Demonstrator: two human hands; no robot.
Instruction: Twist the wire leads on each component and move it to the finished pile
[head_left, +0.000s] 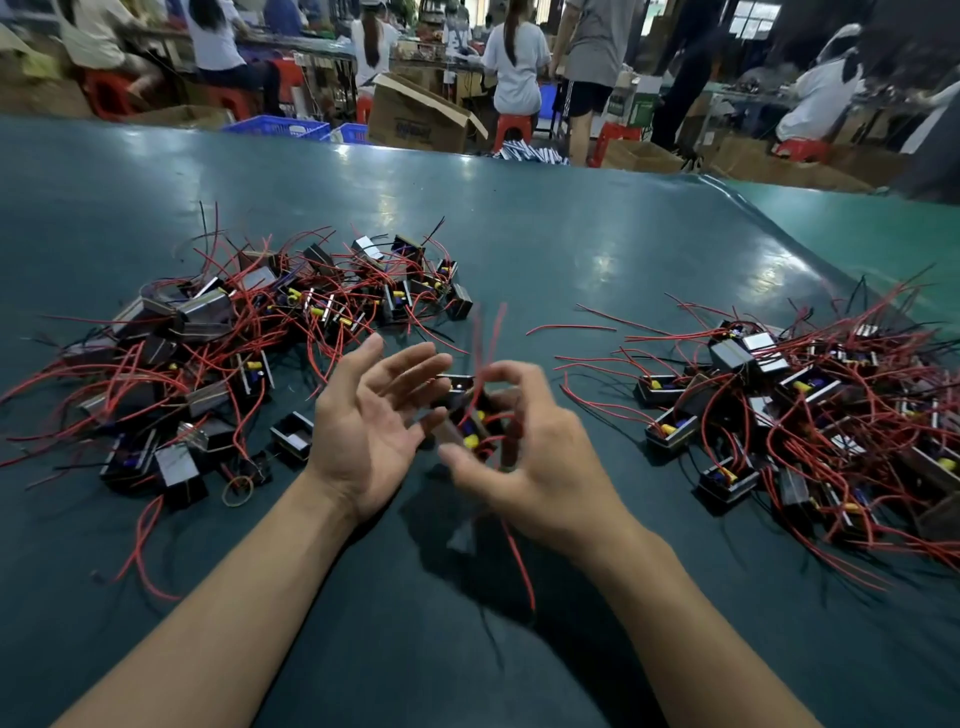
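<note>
Head view: the right hand (524, 457) is curling its fingers and thumb around a small black box-shaped component with a yellow part inside (470, 426), holding it just above the dark green desk (519, 234) between the two heaps. Its thin red wire leads (488, 332) are standing up blurred above the fingers — probably being spun, which suits a grip on the body. One red lead is trailing down toward the person. The left hand (374, 415) is lying wide, palm up, fingers straight, beside the component; contact cannot be told through the blur. It is likely waiting to catch the leads.

The tangled pile of black components and red wires at left (234, 338) and the similar pile at right (805, 410) are lying well apart — unfinished and finished stock, though which is which cannot be told.
</note>
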